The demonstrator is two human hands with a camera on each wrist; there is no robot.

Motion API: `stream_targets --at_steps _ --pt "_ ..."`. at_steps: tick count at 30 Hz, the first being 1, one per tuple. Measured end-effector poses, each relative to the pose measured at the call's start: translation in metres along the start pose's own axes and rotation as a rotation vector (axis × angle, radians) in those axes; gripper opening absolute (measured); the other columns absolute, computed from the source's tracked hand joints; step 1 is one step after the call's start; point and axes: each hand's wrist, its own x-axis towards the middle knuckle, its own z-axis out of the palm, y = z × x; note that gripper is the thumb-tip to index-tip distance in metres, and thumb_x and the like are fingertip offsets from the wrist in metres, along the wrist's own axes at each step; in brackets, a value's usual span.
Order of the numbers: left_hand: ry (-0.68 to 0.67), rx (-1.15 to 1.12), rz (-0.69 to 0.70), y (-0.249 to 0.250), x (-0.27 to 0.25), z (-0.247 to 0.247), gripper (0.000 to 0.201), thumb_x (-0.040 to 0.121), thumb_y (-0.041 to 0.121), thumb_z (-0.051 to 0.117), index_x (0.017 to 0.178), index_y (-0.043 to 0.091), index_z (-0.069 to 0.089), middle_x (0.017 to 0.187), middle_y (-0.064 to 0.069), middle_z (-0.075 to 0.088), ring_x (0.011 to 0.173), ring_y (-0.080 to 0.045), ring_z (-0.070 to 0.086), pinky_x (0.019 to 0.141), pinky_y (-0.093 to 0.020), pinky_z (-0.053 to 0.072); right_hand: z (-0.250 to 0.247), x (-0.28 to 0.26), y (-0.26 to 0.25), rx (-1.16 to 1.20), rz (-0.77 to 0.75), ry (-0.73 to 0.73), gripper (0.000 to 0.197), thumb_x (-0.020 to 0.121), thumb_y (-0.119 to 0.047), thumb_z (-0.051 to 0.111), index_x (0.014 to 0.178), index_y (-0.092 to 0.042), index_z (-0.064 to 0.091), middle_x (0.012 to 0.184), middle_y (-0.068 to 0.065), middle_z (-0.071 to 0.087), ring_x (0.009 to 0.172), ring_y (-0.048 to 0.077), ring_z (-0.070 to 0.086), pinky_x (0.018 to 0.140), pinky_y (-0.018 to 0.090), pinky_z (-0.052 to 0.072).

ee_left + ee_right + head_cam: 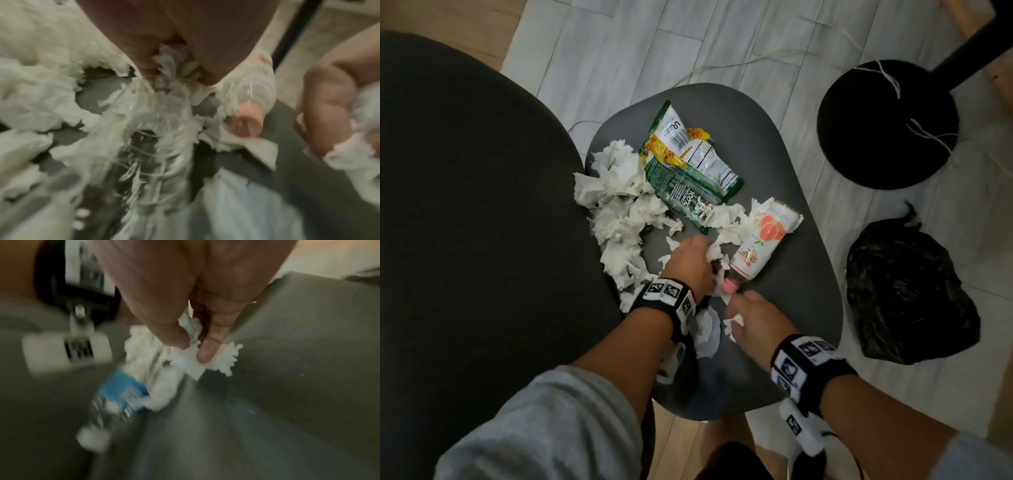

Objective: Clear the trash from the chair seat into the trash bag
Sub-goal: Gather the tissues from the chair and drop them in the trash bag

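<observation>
The grey chair seat [774,144] carries torn white tissue [616,192], two green snack bags [688,157], a grapefruit-label bottle [763,240] with a pink cap [246,123], and a clear bottle [156,129] with a blue label [121,391]. My left hand [690,262] sits mid-seat beside the pink-capped bottle, fingers curled round a wad of tissue [170,65]. Just nearer and to its right, my right hand [748,315] pinches a tissue scrap [193,358] between thumb and finger. The black trash bag [907,294] lies crumpled on the floor to the seat's right.
The chair's dark backrest [465,205] fills the left side. A black round stand base [887,123] with a pole and white cords stands on the pale floor [619,51] at the upper right, behind the bag.
</observation>
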Motion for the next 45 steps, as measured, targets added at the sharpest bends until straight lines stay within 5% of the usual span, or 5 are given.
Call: stream_targets --at_steps 7,17,28,36,45 --pt "0.353 -0.32 -0.176 -0.034 -0.034 -0.036 0.024 0.101 0.022 0.037 0.107 0.014 0.058 0.094 -0.002 0.062 0.084 -0.02 0.057 0.065 -0.027 0.042 -0.1 0.026 -0.036 0.194 -0.006 0.363 0.027 0.089 -0.014 0.052 0.107 -0.03 0.066 0.112 -0.002 0.05 0.076 0.014 0.057 0.075 0.022 0.038" --pt "0.341 -0.214 -0.687 -0.064 -0.051 0.002 0.091 0.069 0.083 0.056 0.132 0.021 0.033 0.135 -0.015 0.036 0.12 -0.04 0.046 0.09 -0.048 0.047 -0.083 0.146 -0.062 -0.207 0.341 0.119 0.076 0.082 -0.038 0.068 0.145 -0.011 0.035 0.148 0.024 0.029 0.133 0.044 0.037 0.106 0.051 0.039" --pt "0.125 -0.317 -0.771 -0.066 -0.004 0.007 0.067 0.076 0.038 0.066 0.138 0.025 0.044 0.14 -0.019 0.034 0.118 -0.044 0.049 0.1 -0.044 0.044 -0.044 0.157 -0.061 -0.153 0.336 0.159 0.039 0.088 -0.008 0.054 0.127 -0.011 0.054 0.134 0.02 0.039 0.108 0.043 0.058 0.097 0.048 0.052" --pt "0.142 -0.268 -0.56 -0.055 -0.015 -0.027 0.025 0.092 0.009 0.055 0.112 -0.001 0.066 0.113 -0.021 0.066 0.11 -0.038 0.061 0.088 -0.037 0.047 -0.086 0.112 -0.047 0.372 0.181 0.221 0.027 0.087 -0.017 0.062 0.114 -0.016 0.06 0.105 0.006 0.062 0.084 0.023 0.058 0.06 0.023 0.042" --pt "0.385 -0.5 -0.428 0.001 -0.085 -0.082 0.039 0.078 0.016 0.058 0.117 0.019 0.059 0.108 -0.02 0.064 0.091 -0.03 0.059 0.084 -0.039 0.047 -0.11 0.024 -0.012 1.601 0.133 0.046 0.026 0.094 0.004 0.046 0.082 -0.016 0.055 0.073 0.013 0.053 0.056 0.019 0.049 0.04 0.022 0.045"
